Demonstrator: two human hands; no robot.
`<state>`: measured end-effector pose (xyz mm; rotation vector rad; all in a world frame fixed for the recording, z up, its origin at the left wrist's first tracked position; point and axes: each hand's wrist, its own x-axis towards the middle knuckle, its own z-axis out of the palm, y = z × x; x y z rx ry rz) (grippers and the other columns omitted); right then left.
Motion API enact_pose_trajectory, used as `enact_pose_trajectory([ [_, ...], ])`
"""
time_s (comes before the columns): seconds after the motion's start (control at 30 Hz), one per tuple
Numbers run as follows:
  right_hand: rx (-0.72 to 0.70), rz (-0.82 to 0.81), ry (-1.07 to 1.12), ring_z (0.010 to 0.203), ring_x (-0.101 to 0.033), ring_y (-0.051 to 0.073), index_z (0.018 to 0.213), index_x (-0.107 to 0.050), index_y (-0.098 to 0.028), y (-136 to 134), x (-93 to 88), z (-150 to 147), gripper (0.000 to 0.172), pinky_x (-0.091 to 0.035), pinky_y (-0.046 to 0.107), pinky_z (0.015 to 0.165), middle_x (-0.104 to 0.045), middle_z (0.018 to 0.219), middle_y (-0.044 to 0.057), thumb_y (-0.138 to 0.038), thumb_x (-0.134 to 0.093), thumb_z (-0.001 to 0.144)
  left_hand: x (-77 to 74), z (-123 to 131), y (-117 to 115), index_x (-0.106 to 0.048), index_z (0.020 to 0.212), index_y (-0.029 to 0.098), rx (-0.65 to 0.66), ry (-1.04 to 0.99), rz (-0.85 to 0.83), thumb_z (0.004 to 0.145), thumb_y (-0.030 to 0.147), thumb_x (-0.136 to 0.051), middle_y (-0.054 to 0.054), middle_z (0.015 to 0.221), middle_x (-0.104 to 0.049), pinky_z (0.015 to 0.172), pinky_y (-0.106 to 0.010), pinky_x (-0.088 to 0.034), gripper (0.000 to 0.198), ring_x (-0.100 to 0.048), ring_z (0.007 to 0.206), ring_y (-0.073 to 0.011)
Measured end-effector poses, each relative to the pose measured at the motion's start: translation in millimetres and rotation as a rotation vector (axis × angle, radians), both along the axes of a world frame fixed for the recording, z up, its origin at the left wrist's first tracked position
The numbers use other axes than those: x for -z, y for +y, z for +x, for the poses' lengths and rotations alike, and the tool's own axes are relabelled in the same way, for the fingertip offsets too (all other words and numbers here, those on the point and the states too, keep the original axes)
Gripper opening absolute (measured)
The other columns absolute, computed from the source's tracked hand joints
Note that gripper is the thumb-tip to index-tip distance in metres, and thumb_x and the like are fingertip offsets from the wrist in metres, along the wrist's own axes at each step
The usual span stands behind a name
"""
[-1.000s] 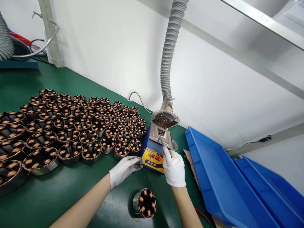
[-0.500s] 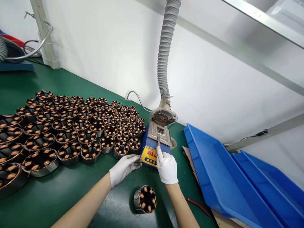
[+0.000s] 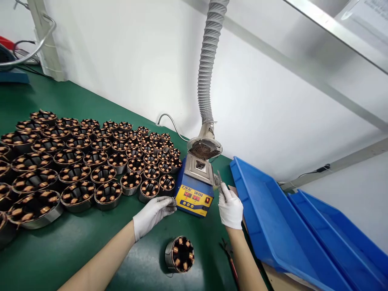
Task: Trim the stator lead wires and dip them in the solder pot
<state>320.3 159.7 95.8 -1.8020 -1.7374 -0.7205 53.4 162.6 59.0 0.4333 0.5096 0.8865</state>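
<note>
Scraper [image 3: 219, 176] held in right hand [image 3: 230, 210], right of solder pot [image 3: 195, 182] on desk [image 3: 145, 266]. Left hand [image 3: 154, 216] pinched narrow near pot's near-left corner; contents can't be told. Scraper best kept level, fingers clear of likely-hot top.

"What's at the top centre?"
"A ribbed grey hose [image 3: 206, 72], in front of a white wall [image 3: 130, 60]."
"And on the right?"
"Two blue trays [image 3: 275, 226], side by side. A metal rail [image 3: 339, 33] crosses the upper right corner."
"Lower down?"
"A red-handled tool [image 3: 233, 266], right of bottom centre."
"Upper left?"
"A pale post [image 3: 45, 44]."
</note>
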Motion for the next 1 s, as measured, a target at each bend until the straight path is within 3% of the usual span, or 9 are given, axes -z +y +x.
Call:
enact_pose_trajectory([
  [0.1,0.063,-0.016,0.164,0.056,-0.058,0.017,0.092,-0.07,-0.013,10,1.9,17,0.042,-0.044,0.027,0.052,-0.068,0.07,0.008,-0.034,-0.035,0.085,1.1,0,1,-0.067,0.067,0.011,0.012,0.0,0.007,0.054,0.031,-0.084,-0.004,0.069,-0.067,0.077,-0.03,-0.046,0.029,-0.061,0.07,-0.0149],
  [0.23,0.075,-0.051,0.291,0.051,-0.06,0.017,0.078,-0.072,-0.017,9,-2.3,22,0.041,-0.046,0.026,0.048,-0.068,0.061,0.005,-0.04,-0.037,0.083,1.3,-1,1,-0.068,0.069,0.012,0.016,0.0,0.015,0.054,0.032,-0.084,-0.004,0.071,-0.067,0.077,-0.03,-0.045,0.03,-0.061,0.071,-0.0155],
  [0.4,-0.009,-0.023,0.299,0.067,-0.066,0.019,0.099,-0.068,-0.011,-11,-22.0,2,0.046,-0.052,0.027,0.061,-0.071,0.083,0.012,-0.041,-0.035,0.088,1.9,0,0,-0.067,0.068,0.011,0.01,0.004,0.014,0.056,0.031,-0.083,-0.004,0.07,-0.066,0.076,-0.03,-0.045,0.028,-0.061,0.07,-0.0153],
  [0.5,-0.113,-0.055,0.199,0.073,-0.066,0.018,0.101,-0.067,-0.014,-15,-26.5,-18,0.038,-0.051,0.027,0.068,-0.07,0.088,0.01,-0.036,-0.039,0.089,3.3,0,0,-0.068,0.069,0.011,0.003,0.008,0.014,0.057,0.031,-0.082,-0.005,0.071,-0.067,0.076,-0.03,-0.045,0.028,-0.061,0.071,-0.0155],
  [0.6,-0.184,-0.076,0.056,0.068,-0.063,0.018,0.099,-0.068,-0.017,-9,-23.0,-34,0.031,-0.048,0.028,0.065,-0.069,0.079,0.008,-0.028,-0.041,0.087,4.2,0,0,-0.068,0.069,0.011,0.003,0.01,0.011,0.057,0.031,-0.082,-0.005,0.071,-0.067,0.077,-0.03,-0.045,0.027,-0.061,0.071,-0.0159],
  [1.0,-0.222,-0.077,-0.438,0.052,-0.044,0.017,0.103,-0.062,-0.009,-5,-1.9,-74,0.036,-0.028,0.029,0.05,-0.052,0.056,0.004,-0.002,-0.042,0.075,3.3,0,0,-0.068,0.068,0.011,-0.005,0.006,0.005,0.054,0.032,-0.084,-0.004,0.07,-0.067,0.077,-0.031,-0.045,0.03,-0.062,0.069,-0.016],
])
